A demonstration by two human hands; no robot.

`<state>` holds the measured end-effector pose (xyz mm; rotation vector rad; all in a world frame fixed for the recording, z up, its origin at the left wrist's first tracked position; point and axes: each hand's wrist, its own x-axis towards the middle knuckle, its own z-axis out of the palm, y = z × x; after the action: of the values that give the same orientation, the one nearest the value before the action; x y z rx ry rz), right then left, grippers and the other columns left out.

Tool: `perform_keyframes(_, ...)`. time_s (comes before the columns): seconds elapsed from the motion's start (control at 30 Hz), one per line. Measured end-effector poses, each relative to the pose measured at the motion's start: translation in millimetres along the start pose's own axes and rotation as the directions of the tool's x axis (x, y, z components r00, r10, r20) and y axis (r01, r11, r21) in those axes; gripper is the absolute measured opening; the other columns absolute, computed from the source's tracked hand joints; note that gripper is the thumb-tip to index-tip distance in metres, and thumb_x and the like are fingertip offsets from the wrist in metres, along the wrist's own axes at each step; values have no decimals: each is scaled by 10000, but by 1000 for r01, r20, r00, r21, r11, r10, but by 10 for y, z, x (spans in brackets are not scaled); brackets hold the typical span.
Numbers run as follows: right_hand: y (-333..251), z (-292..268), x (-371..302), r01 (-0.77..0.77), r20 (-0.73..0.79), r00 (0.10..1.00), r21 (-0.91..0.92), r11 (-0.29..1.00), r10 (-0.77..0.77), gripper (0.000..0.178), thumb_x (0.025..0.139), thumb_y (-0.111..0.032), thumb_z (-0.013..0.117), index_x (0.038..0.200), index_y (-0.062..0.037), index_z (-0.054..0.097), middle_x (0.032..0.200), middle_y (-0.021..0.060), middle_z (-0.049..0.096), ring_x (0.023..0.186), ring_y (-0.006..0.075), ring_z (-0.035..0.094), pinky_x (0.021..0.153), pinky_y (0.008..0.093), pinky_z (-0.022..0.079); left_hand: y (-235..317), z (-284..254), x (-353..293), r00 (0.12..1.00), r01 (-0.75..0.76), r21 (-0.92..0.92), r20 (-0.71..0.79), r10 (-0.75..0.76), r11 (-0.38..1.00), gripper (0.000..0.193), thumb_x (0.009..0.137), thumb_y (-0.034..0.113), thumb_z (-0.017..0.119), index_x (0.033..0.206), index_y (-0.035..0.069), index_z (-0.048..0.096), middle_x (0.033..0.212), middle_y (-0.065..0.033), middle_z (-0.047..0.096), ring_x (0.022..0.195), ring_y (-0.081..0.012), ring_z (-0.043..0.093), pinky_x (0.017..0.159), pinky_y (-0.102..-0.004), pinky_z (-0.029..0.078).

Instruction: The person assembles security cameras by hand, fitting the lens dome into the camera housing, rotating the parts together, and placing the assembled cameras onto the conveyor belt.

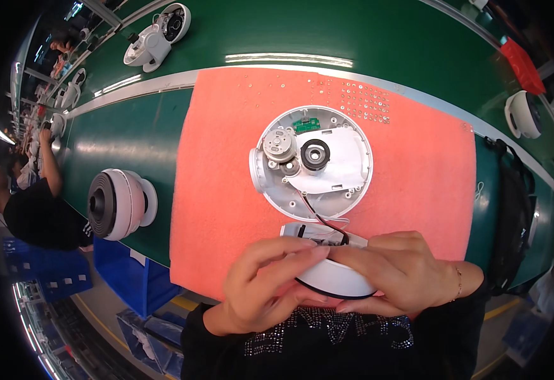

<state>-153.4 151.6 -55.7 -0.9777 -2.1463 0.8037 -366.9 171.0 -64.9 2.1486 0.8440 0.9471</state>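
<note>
Close to my body, I hold a white curved plastic cover with a dark lower edge. My left hand grips its left side, fingers bent over the top. On its right side my right hand is closed around it. My fingers partly hide the cover's inside. Black and thin pale wires run from it to an open round white housing lying just beyond. That housing carries a silver motor, a small green circuit board and a black ring-shaped hub on a white plate.
Beneath lies a pink foam mat, with rows of small screws at its far side. A white-and-black round device stands left, a black bag right. Beyond is a green belt bearing white units. A co-worker sits left.
</note>
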Motion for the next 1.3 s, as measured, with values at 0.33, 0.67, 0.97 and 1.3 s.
perform_keyframes(0.33, 89, 44, -40, -29, -169, 985, 38, 999, 35, 523, 650, -168, 709, 1101, 25, 529, 910, 154, 589, 712, 282, 602, 579, 333, 493, 14, -68, 233, 987, 89, -74, 141, -77, 993, 512, 591, 45, 765, 1055, -49, 572, 978, -169, 615, 856, -273, 633, 691, -327, 538)
perform_keyframes(0.67, 166, 127, -31, -43, -250, 968, -61, 997, 27, 524, 582, -110, 702, 1054, 42, 533, 865, 144, 561, 676, 274, 586, 584, 336, 486, -108, 64, 274, 998, -34, 65, 49, 31, 997, 391, 618, 55, 721, 961, -85, 595, 863, -182, 642, 796, -275, 656, 700, -314, 535)
perform_keyframes(0.97, 204, 209, 23, -4, -332, 943, -135, 991, -41, 433, 673, -208, 705, 973, 53, 535, 767, 158, 579, 585, 274, 570, 507, 328, 456, -211, 132, 199, 996, -64, 76, -64, 69, 995, 390, 625, 34, 704, 970, -99, 581, 845, -181, 639, 722, -254, 656, 630, -276, 520)
perform_keyframes(1.3, 210, 245, 65, -85, -313, 949, -125, 988, 42, 403, 662, -180, 709, 957, 40, 544, 708, 139, 548, 555, 267, 549, 485, 315, 424, -236, 218, 128, 988, 35, 58, -152, -26, 998, 411, 584, -34, 698, 972, -96, 578, 837, -179, 632, 692, -237, 645, 605, -268, 510)
